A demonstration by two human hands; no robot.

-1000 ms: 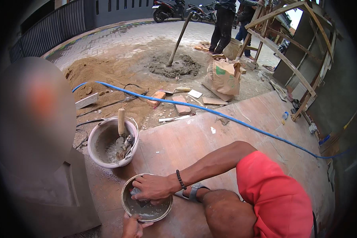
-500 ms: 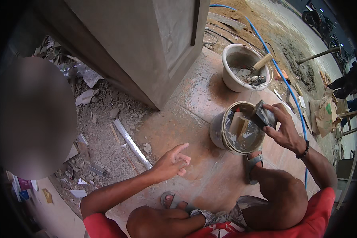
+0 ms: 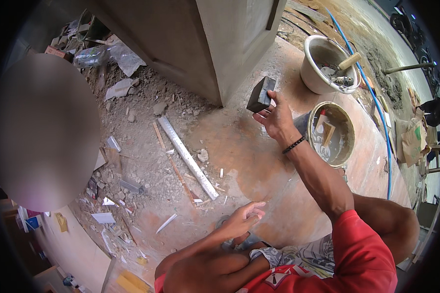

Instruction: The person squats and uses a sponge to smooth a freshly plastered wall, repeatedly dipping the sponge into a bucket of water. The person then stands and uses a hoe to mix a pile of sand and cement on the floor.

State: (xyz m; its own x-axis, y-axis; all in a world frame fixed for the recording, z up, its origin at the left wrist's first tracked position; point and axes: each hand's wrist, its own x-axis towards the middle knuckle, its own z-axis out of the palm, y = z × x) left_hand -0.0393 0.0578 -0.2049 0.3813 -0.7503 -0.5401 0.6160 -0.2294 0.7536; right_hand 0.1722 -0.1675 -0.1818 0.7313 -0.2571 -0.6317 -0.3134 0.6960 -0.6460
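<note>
My right hand (image 3: 277,117) grips a dark grey, rectangular, sponge-like block (image 3: 260,95) by its right side. It is held up close to the base of a grey plastered pillar (image 3: 232,49); whether they touch I cannot tell. Below and right of that hand stands a round bucket (image 3: 351,122) of greyish water, with a wooden-handled float (image 3: 329,133) and something red inside. Over my lap, my left hand (image 3: 243,218) is empty, its fingers loosely bent and apart.
A pale bucket (image 3: 310,68) with a wooden-handled tool stands farther back, beside a blue hose (image 3: 371,90). Left of me, a long metal strip (image 3: 188,157) lies among rubble and scraps. A blurred round shape (image 3: 41,132) covers the far left.
My right hand has carried the block from above the water bucket leftward to the pillar. My left hand has come lower and right. The view has shifted leftward.
</note>
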